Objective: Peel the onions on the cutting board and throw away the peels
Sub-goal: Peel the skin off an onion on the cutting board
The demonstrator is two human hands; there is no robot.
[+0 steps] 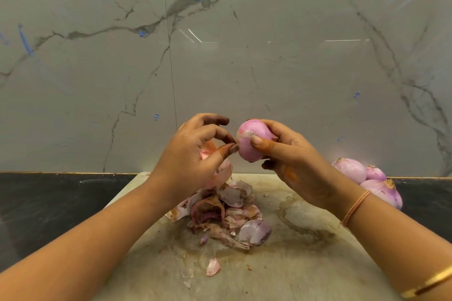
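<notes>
My right hand [291,164] grips a pink onion [249,144] in the air above the cutting board [281,264]. My left hand [193,154] pinches at the onion's left side with thumb and forefinger, and loose pieces of peel [220,173] sit in its palm. A heap of onion peels [225,212] lies on the middle of the stained board, with one small scrap [212,267] nearer to me.
Three peeled pink onions [367,178] lie at the board's far right edge on the dark counter [49,203]. A grey marble wall [220,56] rises right behind the board.
</notes>
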